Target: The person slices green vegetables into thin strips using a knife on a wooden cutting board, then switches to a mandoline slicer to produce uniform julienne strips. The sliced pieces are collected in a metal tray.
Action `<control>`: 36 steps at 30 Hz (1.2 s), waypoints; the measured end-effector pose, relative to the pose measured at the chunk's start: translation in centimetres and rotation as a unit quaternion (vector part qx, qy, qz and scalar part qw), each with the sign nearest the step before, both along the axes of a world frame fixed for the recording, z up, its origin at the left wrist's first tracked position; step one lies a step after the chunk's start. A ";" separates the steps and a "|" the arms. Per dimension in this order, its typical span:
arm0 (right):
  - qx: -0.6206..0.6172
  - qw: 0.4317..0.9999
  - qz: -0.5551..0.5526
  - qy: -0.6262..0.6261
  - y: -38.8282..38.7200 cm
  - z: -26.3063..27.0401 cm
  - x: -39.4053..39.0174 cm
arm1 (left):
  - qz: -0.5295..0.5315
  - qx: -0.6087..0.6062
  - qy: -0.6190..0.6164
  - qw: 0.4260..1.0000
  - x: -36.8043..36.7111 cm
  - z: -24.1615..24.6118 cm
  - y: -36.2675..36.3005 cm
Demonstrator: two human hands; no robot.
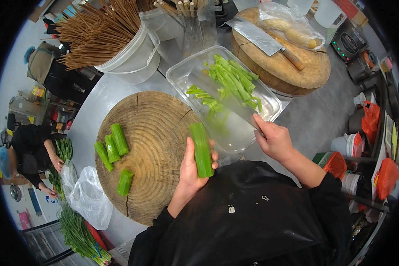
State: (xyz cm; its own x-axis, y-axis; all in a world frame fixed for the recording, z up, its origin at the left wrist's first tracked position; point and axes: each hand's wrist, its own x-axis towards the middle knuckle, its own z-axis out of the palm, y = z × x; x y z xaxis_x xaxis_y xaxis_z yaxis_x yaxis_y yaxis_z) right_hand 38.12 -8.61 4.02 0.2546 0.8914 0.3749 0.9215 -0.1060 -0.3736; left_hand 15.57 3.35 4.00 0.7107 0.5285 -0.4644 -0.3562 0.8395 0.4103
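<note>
My left hand [193,169] is closed around a thick peeled green stem piece [202,149], held upright over the right edge of a round wooden chopping block [153,149]. Several shorter green stem pieces [119,139] lie on the left part of the block. With my right hand [276,138] I grip a broad-bladed knife [232,103], its blade blurred and slanting over a clear plastic tray [232,146]. Strips of green peel [234,78] lie in the tray, partly behind the blade.
A second chopping block [314,69] bears a cleaver [256,36] and a plastic bag of pale yellowish produce [292,28]. Behind stands a white bucket of brown sticks [136,66]. At left are a plastic bag [93,199], bundled greens [76,232] and a co-worker [30,149] handling leafy vegetables.
</note>
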 end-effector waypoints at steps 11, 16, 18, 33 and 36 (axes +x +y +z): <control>0.020 0.972 0.204 -0.119 -1.4 2.8 -3.4 | 0.035 0.019 -0.008 0.999 -0.3 -1.3 -0.8; 0.022 0.956 0.249 -0.156 -1.4 2.7 -4.0 | -0.067 -0.040 -0.254 0.964 -1.2 -2.3 -0.4; 0.037 0.959 0.225 -0.169 -0.8 2.4 -3.5 | -0.069 0.141 -0.198 0.968 -1.5 -2.7 -0.4; 0.027 0.971 0.186 -0.145 -0.1 2.1 -2.9 | -0.093 0.053 -0.174 0.979 -1.3 -2.9 -0.4; 0.044 0.965 0.219 -0.141 -0.6 2.2 -3.1 | -0.044 0.194 0.110 0.974 -1.4 -2.3 -1.5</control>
State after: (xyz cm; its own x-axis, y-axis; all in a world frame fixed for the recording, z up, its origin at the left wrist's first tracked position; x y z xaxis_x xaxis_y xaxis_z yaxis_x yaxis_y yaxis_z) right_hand 34.97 -9.17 6.24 -0.2617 0.8519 0.4537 0.9370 0.3370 -0.0922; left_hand 14.20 1.87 1.68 0.6678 0.6353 -0.3878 -0.1573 0.6297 0.7608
